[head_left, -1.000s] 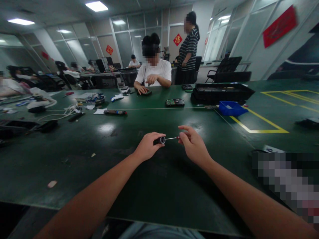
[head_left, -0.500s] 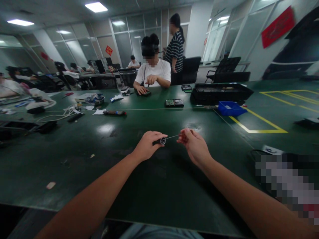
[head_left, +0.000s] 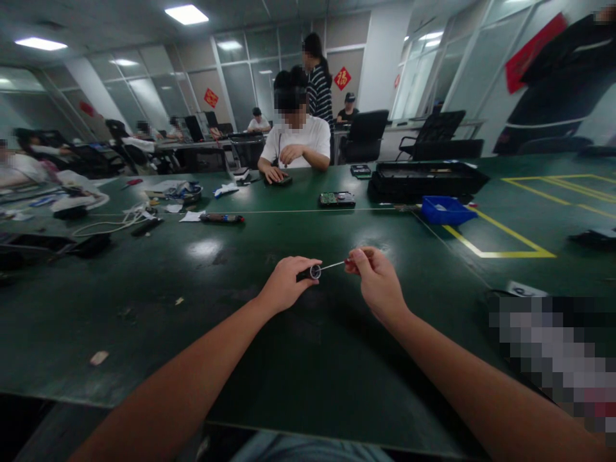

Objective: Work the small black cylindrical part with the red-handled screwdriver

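Above the green table, my left hand [head_left: 285, 282] grips a short dark cylinder [head_left: 303, 275] between thumb and fingers. Its round end has a silver ring [head_left: 315, 271] and faces right. My right hand [head_left: 378, 279] pinches a thin metal rod [head_left: 332, 264], red where it meets the fingers and shaped like a small screwdriver; the rest of it is hidden in the hand. The rod's far end points left and reaches the ringed end of the cylinder. Whether it goes inside I cannot tell.
Beyond my hands lie a dark pen-shaped tool [head_left: 222, 219] and a hard drive [head_left: 337, 199]. A blue tray [head_left: 446, 210] stands before a long black tray [head_left: 428, 179]. White cable [head_left: 115, 222] is at left. A co-worker [head_left: 296, 138] sits opposite, hands on a dark device.
My hands have barely shifted; the red end of the rod now shows at my right fingers. In the background, the standing person in stripes has moved left.
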A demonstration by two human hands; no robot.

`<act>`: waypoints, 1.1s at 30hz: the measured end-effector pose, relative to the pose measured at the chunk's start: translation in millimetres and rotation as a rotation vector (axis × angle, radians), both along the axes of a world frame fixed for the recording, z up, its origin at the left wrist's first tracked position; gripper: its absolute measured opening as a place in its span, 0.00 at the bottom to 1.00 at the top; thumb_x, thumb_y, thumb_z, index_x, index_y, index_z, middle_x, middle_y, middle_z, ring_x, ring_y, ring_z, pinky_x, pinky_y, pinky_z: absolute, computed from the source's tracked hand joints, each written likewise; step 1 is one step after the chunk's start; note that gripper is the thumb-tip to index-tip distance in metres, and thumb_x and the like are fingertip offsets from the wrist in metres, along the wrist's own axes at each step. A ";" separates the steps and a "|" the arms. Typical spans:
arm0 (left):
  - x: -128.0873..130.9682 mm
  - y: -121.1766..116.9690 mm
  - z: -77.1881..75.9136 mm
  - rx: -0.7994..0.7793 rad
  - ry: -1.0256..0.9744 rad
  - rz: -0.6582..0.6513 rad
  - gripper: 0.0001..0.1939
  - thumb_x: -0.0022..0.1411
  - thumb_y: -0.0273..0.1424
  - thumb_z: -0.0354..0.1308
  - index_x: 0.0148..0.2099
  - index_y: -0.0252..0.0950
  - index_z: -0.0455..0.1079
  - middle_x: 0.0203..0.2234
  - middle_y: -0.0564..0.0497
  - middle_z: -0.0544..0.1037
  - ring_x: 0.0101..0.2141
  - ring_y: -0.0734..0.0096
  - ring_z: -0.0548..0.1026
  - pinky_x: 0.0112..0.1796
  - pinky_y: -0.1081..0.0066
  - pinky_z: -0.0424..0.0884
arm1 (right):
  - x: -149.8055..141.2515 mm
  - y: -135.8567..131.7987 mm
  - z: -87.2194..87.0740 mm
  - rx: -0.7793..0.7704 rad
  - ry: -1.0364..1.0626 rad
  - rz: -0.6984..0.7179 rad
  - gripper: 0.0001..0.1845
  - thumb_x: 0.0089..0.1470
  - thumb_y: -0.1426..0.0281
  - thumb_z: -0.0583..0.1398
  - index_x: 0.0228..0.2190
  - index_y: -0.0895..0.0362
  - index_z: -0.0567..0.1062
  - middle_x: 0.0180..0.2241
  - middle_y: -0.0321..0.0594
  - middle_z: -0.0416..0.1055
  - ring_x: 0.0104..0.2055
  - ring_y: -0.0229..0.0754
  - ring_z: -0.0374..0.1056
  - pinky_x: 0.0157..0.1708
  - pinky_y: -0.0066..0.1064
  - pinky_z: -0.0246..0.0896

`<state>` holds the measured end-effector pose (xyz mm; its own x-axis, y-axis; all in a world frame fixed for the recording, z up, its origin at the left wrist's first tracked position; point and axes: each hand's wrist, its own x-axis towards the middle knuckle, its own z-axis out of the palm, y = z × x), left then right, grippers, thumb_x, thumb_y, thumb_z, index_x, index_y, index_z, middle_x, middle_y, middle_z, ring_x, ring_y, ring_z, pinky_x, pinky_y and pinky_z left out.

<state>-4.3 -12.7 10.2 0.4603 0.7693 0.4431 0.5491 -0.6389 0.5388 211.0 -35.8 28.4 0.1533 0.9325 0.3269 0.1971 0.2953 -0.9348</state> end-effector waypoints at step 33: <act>-5.3 7.7 -6.4 -0.076 -0.043 0.011 0.22 0.60 0.29 0.66 0.56 0.44 0.73 0.50 0.50 0.78 0.51 0.61 0.73 0.55 0.58 0.66 | 3.1 -11.5 13.7 0.039 -0.455 -0.028 0.18 0.60 0.53 0.60 0.31 0.54 0.77 0.22 0.37 0.75 0.24 0.43 0.71 0.26 0.33 0.61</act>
<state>-9.5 -5.0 3.8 0.4331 0.8066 0.4023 0.5315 -0.5890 0.6087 214.0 -47.3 42.0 0.0108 0.9156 0.4019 0.5934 0.3176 -0.7396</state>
